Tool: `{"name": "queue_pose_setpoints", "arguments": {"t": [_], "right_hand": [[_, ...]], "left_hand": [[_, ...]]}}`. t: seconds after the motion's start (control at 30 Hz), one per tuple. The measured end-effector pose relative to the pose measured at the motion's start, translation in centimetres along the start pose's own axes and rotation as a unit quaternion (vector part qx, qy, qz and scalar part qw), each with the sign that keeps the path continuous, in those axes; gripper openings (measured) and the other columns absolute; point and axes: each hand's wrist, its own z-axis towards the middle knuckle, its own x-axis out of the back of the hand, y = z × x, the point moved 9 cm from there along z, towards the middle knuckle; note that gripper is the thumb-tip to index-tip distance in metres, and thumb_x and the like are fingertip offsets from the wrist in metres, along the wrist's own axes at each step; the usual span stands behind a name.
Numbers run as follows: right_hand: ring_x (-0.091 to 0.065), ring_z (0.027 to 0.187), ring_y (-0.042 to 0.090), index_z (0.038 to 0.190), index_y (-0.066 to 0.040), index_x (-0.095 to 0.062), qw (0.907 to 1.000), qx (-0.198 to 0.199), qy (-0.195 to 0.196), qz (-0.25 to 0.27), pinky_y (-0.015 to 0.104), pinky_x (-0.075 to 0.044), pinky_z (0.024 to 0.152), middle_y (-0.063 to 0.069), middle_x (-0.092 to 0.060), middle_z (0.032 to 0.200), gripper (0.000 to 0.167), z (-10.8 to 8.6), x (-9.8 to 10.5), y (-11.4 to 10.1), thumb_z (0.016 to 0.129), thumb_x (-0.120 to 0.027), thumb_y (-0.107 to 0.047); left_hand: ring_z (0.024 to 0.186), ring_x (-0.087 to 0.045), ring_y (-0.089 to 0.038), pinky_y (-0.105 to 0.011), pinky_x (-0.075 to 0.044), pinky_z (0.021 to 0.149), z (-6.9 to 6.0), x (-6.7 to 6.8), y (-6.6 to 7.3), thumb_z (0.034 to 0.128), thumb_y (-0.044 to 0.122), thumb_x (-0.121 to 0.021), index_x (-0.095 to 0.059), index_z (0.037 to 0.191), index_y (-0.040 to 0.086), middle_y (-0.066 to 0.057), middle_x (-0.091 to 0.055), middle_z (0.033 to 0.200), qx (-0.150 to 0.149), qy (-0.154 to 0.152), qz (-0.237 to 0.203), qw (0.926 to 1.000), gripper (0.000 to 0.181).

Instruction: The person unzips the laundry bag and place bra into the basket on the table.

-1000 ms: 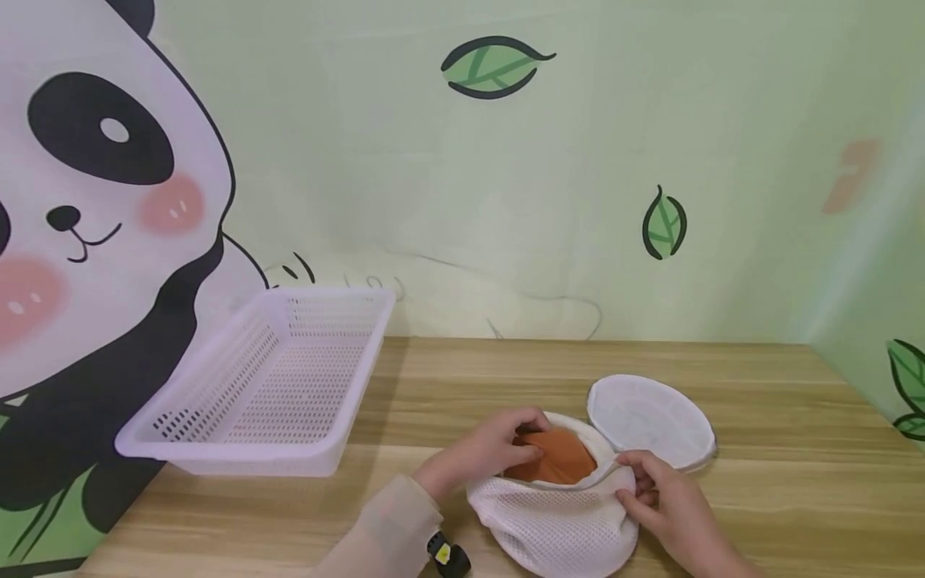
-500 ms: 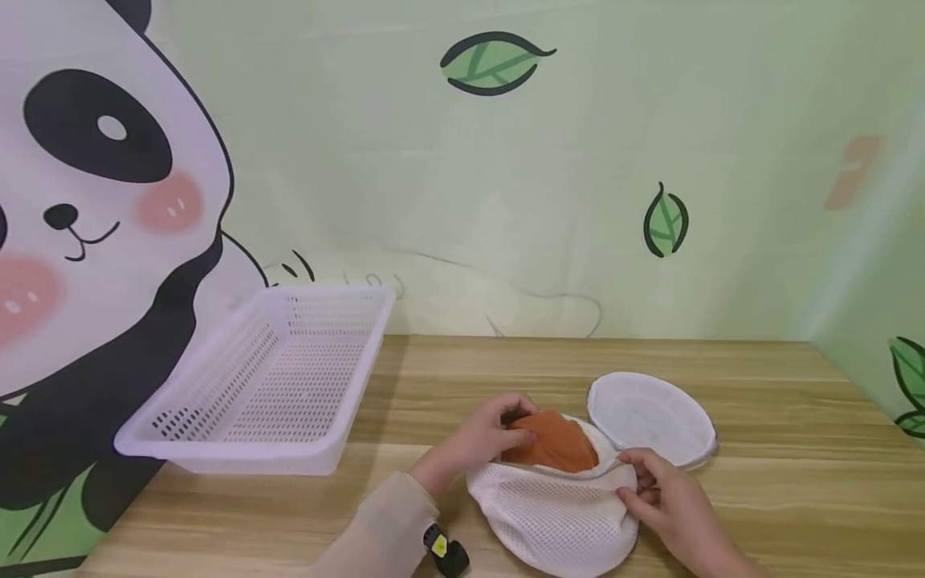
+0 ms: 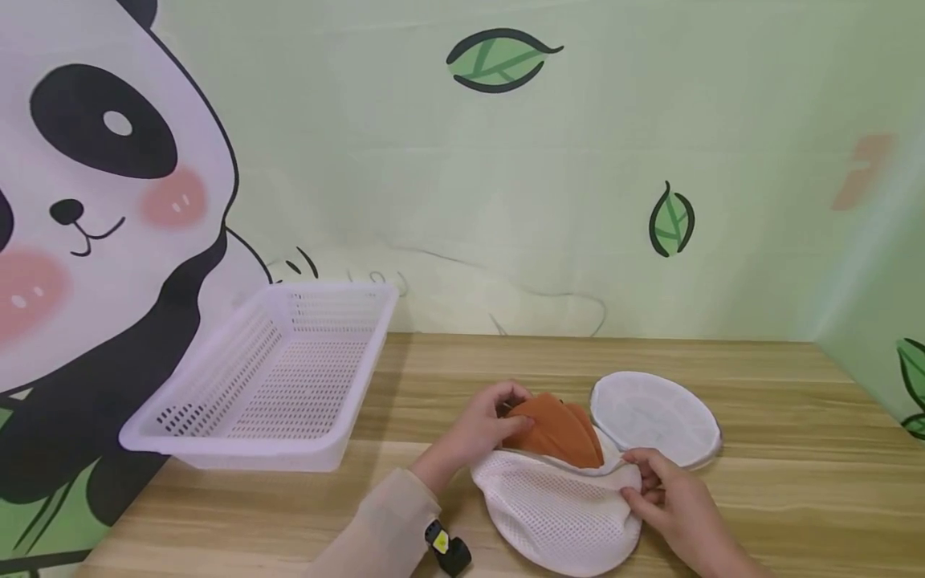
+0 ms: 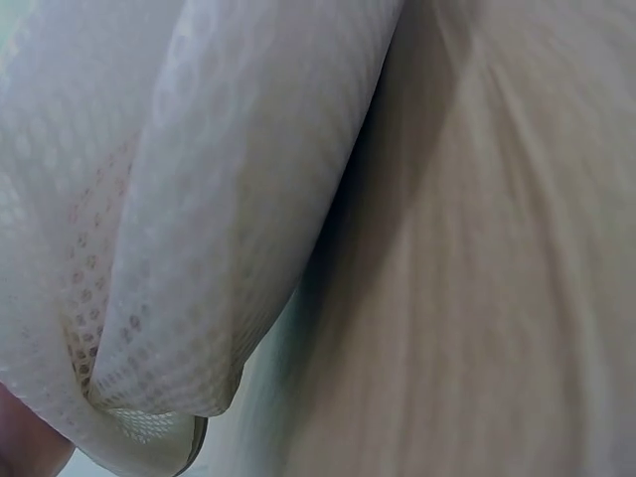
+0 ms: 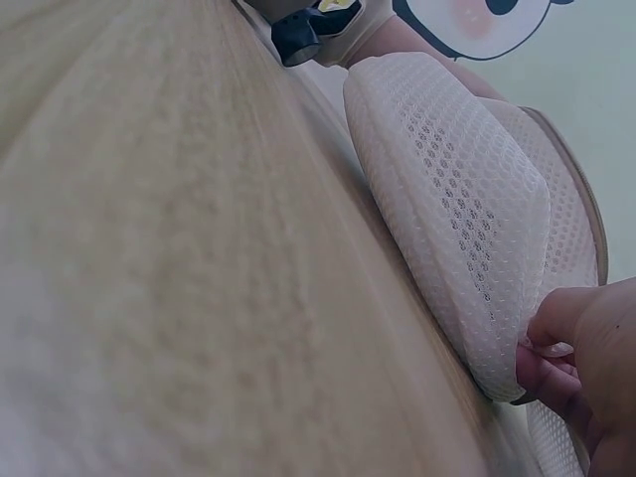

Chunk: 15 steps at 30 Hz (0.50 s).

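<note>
A white mesh laundry bag stands on the table with its zipped mouth parted; its honeycomb side fills much of the left wrist view. From the mouth rises an orange bra, its rounded cups layered together and its lower part hidden inside. My left hand pinches the bra's left edge, thumb in front and fingers behind. At the right end of the mouth, my right hand pinches the bag's rim between thumb and fingers, also seen in the right wrist view. A round white panel lies behind the bag, touching its rim.
A white perforated plastic basket sits at the left of the wooden table. A small black device is strapped at the left wrist. Behind the table hangs a green backdrop with a printed panda.
My left hand has moved up and slightly back, drawing the bra higher out of the bag, so more of its cups shows. The right hand keeps its hold on the rim.
</note>
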Motion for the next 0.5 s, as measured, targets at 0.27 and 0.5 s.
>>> {"name": "queue_pose_setpoints", "arguments": {"t": [0.27,0.5], "right_hand": [[-0.049,0.069,-0.01,0.106,-0.002,-0.062,1.0,0.005,-0.001,0.002,0.017,-0.052,0.058,-0.001,-0.062,0.082,0.033,0.0,0.0,-0.1,0.076,-0.074,0.003],[-0.049,0.07,-0.01,0.106,-0.002,-0.062,0.9999,0.01,0.002,0.006,0.017,-0.052,0.058,-0.001,-0.062,0.082,0.033,0.0,0.0,-0.1,0.076,-0.074,0.004]], "left_hand": [[0.087,-0.055,-0.008,-0.024,-0.047,0.081,0.1,0.8,0.1,0.0877,0.002,-0.064,-0.062,0.104,-0.001,-0.02,-0.065,0.104,-0.008,0.055,-0.011,0.9984,0.017],[0.089,-0.054,-0.009,-0.027,-0.046,0.085,0.0,1.3,-0.2,0.0876,0.003,-0.064,-0.062,0.103,-0.001,-0.017,-0.064,0.101,0.006,0.105,-0.03,0.994,0.016]]}}
